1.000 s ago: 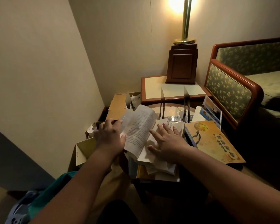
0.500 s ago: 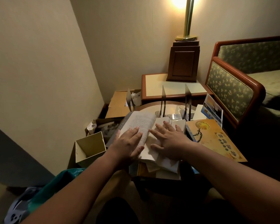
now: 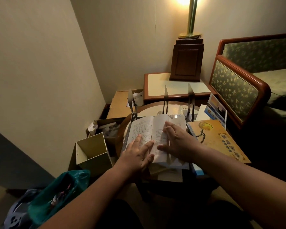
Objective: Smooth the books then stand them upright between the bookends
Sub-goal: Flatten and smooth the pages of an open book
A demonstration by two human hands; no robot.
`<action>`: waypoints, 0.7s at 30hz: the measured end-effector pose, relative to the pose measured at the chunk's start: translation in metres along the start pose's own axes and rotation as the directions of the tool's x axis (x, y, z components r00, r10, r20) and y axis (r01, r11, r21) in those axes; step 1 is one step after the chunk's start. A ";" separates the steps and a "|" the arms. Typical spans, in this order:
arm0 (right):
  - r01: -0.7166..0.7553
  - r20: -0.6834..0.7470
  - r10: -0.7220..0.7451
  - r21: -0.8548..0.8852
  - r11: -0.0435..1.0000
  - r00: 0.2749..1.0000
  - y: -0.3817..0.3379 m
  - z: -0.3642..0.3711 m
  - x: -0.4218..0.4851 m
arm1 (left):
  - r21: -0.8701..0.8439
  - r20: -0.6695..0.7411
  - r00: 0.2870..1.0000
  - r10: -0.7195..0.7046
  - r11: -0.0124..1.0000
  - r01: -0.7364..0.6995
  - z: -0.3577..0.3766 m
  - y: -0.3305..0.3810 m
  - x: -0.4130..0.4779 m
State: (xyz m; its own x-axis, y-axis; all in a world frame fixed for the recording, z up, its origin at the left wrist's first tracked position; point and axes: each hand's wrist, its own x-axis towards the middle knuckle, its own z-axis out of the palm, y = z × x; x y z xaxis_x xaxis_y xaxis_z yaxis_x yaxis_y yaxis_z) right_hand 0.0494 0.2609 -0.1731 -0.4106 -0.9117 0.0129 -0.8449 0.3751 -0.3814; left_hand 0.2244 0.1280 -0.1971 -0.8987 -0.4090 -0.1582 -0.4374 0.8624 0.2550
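Books: one white printed paperback (image 3: 149, 129) lies open under two flat, spread hands, left hand (image 3: 137, 154) and right hand (image 3: 178, 142), gripping nothing. Three thin upright metal bookends (image 3: 165, 100) stand behind it.

Single view: head-worn wide-angle camera, looks forward and down from above person's forearms. Close on round table (image 3: 122, 129) at frame centre; wall at left, lamp base (image 3: 186, 61) beyond, sofa arm (image 3: 234, 90) at right. No second view.

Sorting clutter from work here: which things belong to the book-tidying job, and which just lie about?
Job: open book, left hand, right hand, bookends, orange book.
Lying about: lamp, white box, teal bag, armchair.
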 end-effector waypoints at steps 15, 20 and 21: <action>-0.002 0.089 0.006 -0.044 0.999 0.996 0.002 0.003 -0.013 | 0.065 -0.203 0.961 0.189 0.982 -0.180 -0.019 -0.014 0.005; -0.009 0.093 0.010 -0.007 1.000 0.996 0.000 0.000 -0.014 | 0.134 -0.373 0.860 0.349 0.937 -0.322 -0.030 -0.018 0.007; -0.013 0.096 0.013 -0.002 1.000 0.995 0.000 0.000 -0.014 | 0.163 -0.401 0.833 0.380 0.925 -0.344 -0.031 -0.017 0.006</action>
State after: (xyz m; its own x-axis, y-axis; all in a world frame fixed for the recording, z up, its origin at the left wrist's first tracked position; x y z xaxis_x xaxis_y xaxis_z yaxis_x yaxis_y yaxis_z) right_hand 0.0552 0.2738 -0.1729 -0.3871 -0.9185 -0.0810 -0.8399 0.3875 -0.3801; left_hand 0.2254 0.1015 -0.1732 -0.9282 -0.1325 0.3477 -0.0902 0.9867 0.1352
